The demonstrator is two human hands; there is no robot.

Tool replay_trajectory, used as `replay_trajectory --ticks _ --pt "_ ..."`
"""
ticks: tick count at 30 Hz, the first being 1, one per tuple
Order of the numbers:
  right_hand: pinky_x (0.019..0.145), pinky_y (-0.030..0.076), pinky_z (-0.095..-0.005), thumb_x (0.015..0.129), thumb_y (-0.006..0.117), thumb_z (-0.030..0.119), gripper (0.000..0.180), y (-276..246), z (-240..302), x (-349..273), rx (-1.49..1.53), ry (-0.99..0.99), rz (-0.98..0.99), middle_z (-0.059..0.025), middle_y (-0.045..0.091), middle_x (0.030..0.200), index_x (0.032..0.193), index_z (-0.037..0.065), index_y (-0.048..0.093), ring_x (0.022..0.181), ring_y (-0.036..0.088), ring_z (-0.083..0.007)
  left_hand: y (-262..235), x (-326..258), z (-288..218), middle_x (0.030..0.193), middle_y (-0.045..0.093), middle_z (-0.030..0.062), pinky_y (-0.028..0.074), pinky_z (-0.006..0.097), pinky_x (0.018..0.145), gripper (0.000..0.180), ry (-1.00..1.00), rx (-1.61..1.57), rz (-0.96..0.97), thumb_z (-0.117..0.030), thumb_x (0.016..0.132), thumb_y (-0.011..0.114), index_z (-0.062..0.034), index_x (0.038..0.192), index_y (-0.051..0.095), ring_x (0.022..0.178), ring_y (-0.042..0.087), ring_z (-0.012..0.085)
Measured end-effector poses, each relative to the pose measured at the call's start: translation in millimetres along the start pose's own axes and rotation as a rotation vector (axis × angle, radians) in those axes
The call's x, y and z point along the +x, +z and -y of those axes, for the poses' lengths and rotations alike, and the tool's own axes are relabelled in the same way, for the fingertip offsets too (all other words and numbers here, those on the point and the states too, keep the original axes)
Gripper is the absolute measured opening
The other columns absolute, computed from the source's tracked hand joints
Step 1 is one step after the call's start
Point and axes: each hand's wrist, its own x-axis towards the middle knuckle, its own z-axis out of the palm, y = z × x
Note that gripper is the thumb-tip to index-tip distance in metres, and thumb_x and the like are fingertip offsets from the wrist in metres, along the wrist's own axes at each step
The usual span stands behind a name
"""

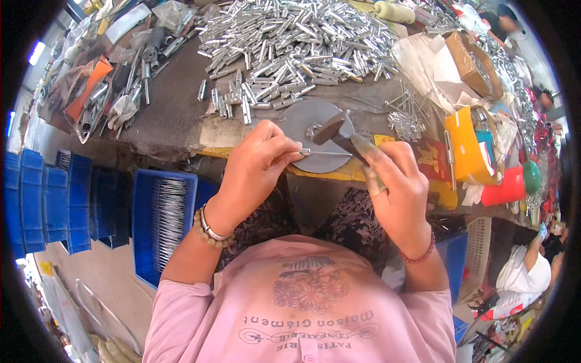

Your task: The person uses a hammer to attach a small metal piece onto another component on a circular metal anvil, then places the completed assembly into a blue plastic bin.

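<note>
My left hand (257, 166) is closed, thumb and fingertips pinching a small silver metal piece with a thin rod (331, 153) that points right. The rod lies over the near part of a round grey metal disc (296, 118) at the bench edge. Closed around a hammer (336, 127), my right hand (396, 184) wears pale covers on some fingers. The dark hammer head is above the disc, just beyond the rod; whether it touches anything I cannot tell. Small metal bits sit at the disc's middle. Several short silver metal tubes (245, 103) lie beside the disc.
A large heap of silver metal parts (296, 42) covers the far bench. Thin pins (407, 124) lie right of the disc, near a yellow container (469, 145). Tools and an orange piece (89, 88) lie far left. A blue bin (140, 224) of metal rods stands lower left.
</note>
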Motion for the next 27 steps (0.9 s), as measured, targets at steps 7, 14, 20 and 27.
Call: replay_trajectory --ticks 7,14,20,27 --pt "0.067 0.057 -0.0389 0.088 0.080 0.000 0.040 7 -1 -12 -0.078 -0.081 0.089 -0.0075 0.068 0.106 0.125 0.014 0.083 0.082 0.072 -0.0260 -1 -2 1 0.097 0.062 0.0087 0.054 0.034 0.077 0.019 0.014 0.014 0.022 0.006 0.090 0.084 -0.0017 0.108 0.080 0.088 0.065 0.0243" --pt "0.069 0.058 -0.0393 0.091 0.075 0.002 0.034 10 11 -18 -0.095 -0.075 0.092 -0.0071 0.066 0.104 0.122 0.014 0.083 0.082 0.072 -0.0275 2 -1 5 0.093 0.064 0.0098 0.054 0.040 0.072 0.020 0.005 -0.060 -0.017 -0.001 0.087 0.089 -0.0040 0.104 0.079 0.084 0.067 0.0288" --pt "0.072 0.058 -0.0428 0.091 0.076 0.000 0.034 18 6 -2 0.115 0.056 -0.022 -0.0104 0.066 0.101 0.123 0.010 0.080 0.084 0.071 -0.0339 -2 1 2 0.096 0.063 0.0088 0.053 0.033 0.078 0.020 0.006 -0.009 0.024 0.005 0.088 0.086 -0.0011 0.106 0.080 0.089 0.065 0.0231" --pt "0.076 0.058 -0.0440 0.089 0.080 0.005 0.023 22 -11 19 -0.222 -0.188 -0.028 -0.0124 0.069 0.103 0.112 0.009 0.077 0.090 0.072 -0.0344 -5 -1 4 0.094 0.065 0.0085 0.054 0.038 0.075 0.016 -0.009 -0.018 0.033 -0.007 0.089 0.089 -0.0057 0.104 0.083 0.085 0.067 0.0270"
